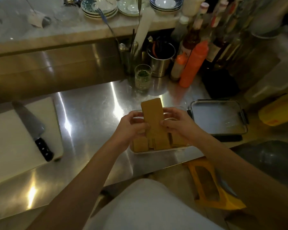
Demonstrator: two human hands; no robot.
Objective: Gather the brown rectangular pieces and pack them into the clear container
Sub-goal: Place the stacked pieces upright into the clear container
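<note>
Fingers [147,126] of the left hand [131,128] and right hand [177,124] pinch a stack of brown rectangular pieces [154,120], upright above the clear container [156,151] holding more pieces, on the steel table [90,117]; lid [218,119] to the right, knife [32,128] far left.

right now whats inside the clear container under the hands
Brown rectangular pieces stand inside the clear container. The left hand and right hand hold a stack above, hiding the middle.
</note>
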